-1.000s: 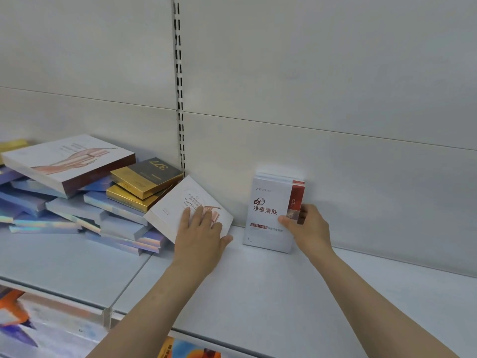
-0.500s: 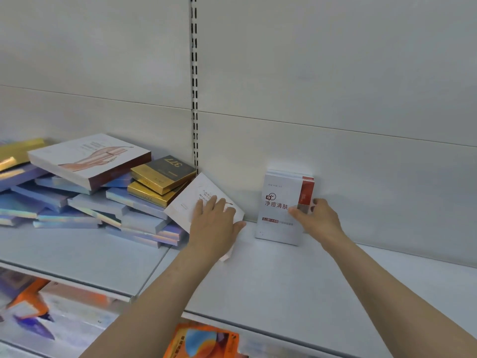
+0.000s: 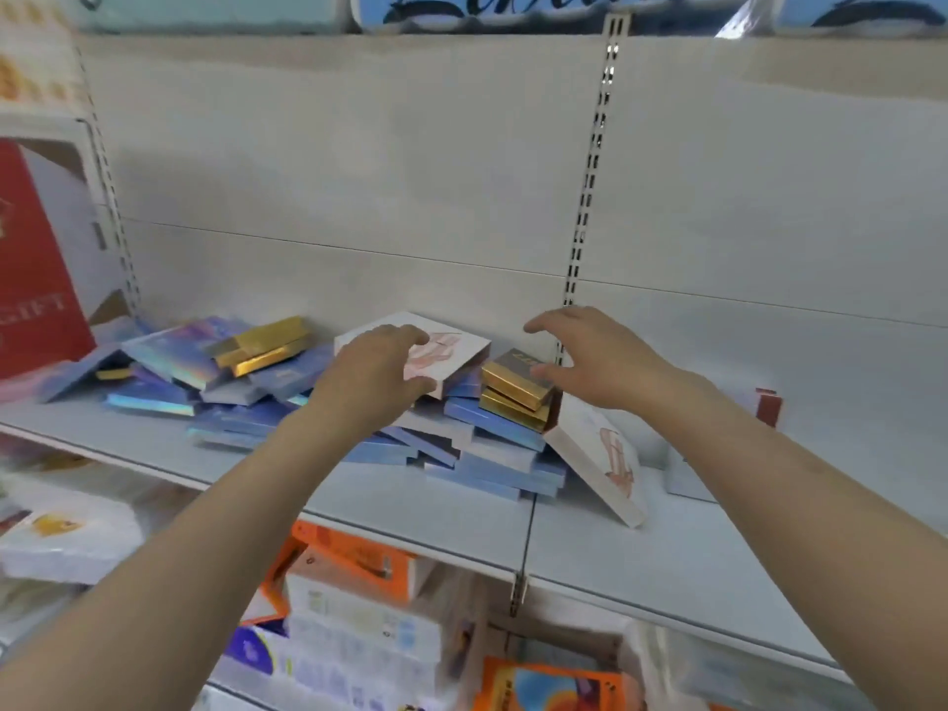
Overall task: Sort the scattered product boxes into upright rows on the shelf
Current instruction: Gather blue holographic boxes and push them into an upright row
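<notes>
Your left hand (image 3: 377, 374) rests on a white box (image 3: 451, 346) atop the heap of blue boxes (image 3: 492, 454) on the shelf (image 3: 641, 546), fingers curled over its near edge. Your right hand (image 3: 595, 359) hovers above two stacked gold boxes (image 3: 515, 395), fingers spread, holding nothing. Another white box (image 3: 600, 454) leans against the heap's right side.
</notes>
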